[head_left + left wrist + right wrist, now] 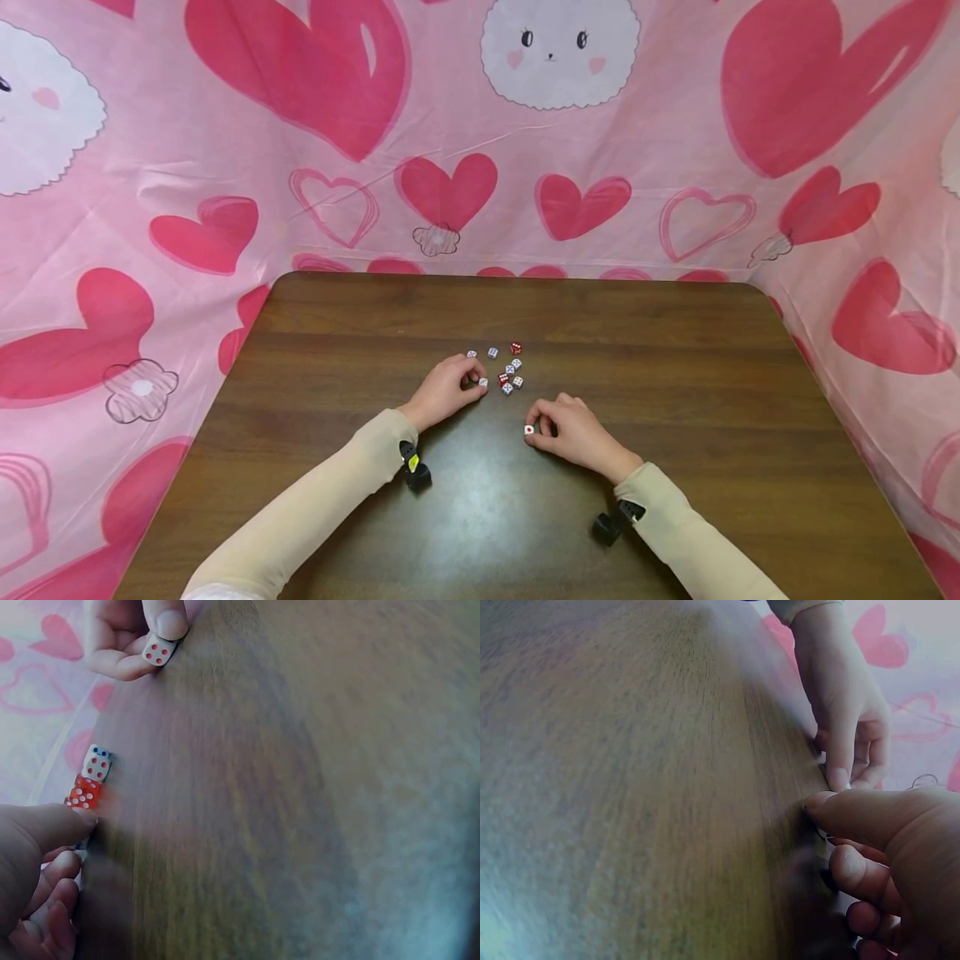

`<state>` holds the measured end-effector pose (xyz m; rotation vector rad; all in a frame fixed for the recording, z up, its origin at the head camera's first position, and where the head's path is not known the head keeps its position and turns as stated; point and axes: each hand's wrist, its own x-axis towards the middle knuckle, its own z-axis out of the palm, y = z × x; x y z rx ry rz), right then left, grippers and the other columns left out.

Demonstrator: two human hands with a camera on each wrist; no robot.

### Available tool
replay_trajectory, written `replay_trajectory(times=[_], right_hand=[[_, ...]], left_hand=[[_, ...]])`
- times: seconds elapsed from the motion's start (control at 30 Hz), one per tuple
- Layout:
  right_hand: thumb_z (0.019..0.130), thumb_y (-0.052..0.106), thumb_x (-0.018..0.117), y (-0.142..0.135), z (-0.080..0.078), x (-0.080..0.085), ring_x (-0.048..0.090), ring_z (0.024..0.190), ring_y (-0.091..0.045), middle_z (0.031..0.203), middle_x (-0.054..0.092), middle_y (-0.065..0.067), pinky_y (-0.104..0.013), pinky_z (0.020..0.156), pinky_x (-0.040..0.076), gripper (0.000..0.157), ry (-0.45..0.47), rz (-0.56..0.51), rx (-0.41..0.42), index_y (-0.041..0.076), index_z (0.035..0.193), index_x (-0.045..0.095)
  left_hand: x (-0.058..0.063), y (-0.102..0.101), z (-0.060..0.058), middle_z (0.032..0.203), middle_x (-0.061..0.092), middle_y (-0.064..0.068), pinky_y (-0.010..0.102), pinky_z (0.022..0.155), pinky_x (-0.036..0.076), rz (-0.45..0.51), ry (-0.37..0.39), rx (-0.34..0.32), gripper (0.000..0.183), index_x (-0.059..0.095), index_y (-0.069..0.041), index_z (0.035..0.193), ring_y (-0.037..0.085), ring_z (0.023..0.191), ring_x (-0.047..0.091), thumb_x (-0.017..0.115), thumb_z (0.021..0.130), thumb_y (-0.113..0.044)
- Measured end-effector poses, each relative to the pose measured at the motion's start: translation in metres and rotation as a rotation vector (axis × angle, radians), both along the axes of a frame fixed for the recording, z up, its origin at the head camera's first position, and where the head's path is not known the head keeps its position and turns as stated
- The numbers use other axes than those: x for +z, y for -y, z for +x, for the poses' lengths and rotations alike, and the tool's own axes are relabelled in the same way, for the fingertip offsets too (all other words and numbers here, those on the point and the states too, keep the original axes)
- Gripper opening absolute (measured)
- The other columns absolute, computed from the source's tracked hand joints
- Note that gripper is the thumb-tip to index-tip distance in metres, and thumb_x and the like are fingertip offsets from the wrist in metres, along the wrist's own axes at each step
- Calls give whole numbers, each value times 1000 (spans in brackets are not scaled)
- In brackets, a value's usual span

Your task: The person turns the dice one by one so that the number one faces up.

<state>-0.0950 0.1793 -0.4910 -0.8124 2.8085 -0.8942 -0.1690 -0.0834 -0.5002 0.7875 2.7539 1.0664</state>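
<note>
In the head view my left hand [447, 388] pinches a white die [483, 382] between thumb and finger, at the left side of a loose group of dice. My right hand [576, 431] is nearer the front and holds another white die [528, 430], one red pip facing up. The left wrist view shows red pips on this die [158, 651] between the right thumb and finger. Beyond the left thumb there, a red die [84, 793] sits beside a white die [97, 764]. In the right wrist view the right thumb [855, 814] overlaps the left fingertips.
Several white dice, one at the back [492, 352], lie on the brown wooden table [675, 358] with a red die [516, 347] behind and another red die [503, 378] among them. A pink cloth [517, 142] with hearts hangs around the table's back and sides.
</note>
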Motion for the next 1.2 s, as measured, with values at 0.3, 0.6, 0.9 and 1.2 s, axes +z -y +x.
replay_trajectory(times=[0.3,0.6,0.9,1.2], right_hand=[[89,25,83,-1,-1,0,39,71,-2,65,47,24,-33,77,36,17,8,-2,-4,23,92,66],[90,25,82,-1,-1,-2,38,70,-1,65,48,23,-33,77,36,16,4,-10,-5,24,93,66],[91,24,82,-1,0,-2,37,70,-1,66,48,23,-34,78,36,16,10,-14,-11,24,94,66],[90,24,82,-1,1,-3,37,70,-1,66,47,23,-33,78,35,17,14,-11,-17,24,94,66]], left_hand=[[6,1,1,91,64,1,33,81,50,37,-15,-21,7,71,-12,98,16,86,60,76,95,-17],[8,3,2,92,63,1,34,83,50,36,4,-39,11,70,-12,98,16,88,59,79,93,-17],[6,3,3,93,63,0,34,83,49,13,-2,-41,11,70,-13,98,16,89,58,79,92,-16],[3,2,3,90,64,-2,32,81,50,44,-11,-25,7,72,-13,98,14,86,59,75,96,-19]])
